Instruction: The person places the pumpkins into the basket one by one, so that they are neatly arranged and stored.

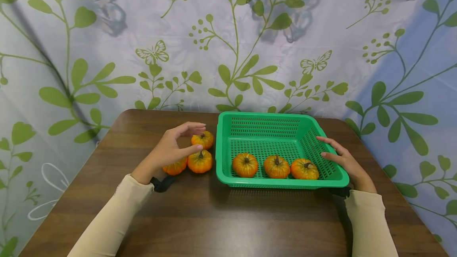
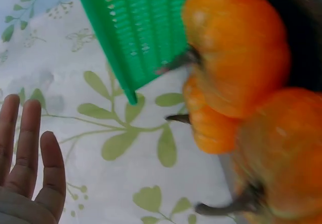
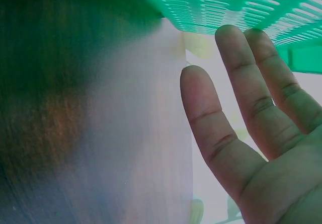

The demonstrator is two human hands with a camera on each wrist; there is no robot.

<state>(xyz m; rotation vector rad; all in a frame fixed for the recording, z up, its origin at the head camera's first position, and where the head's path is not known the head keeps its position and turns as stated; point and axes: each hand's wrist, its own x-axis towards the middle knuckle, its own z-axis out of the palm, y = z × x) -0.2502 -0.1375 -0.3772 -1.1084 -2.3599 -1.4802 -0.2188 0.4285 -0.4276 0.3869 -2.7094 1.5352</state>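
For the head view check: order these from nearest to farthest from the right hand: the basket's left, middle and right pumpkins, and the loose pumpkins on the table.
1. Right pumpkin: inside the basket, on the side by the right hand.
2. Middle pumpkin: between its two neighbours.
3. Left pumpkin: toward the basket's left wall.
4. Loose pumpkins: outside, left of the basket.

- Brown wood-grain worktop (image 1: 228,225) beneath the left hand (image 1: 171,148)
- Pale backdrop (image 1: 143,15) printed with green leafy sprigs, beyond the left hand
- Green butterfly print (image 1: 152,52) above the left hand
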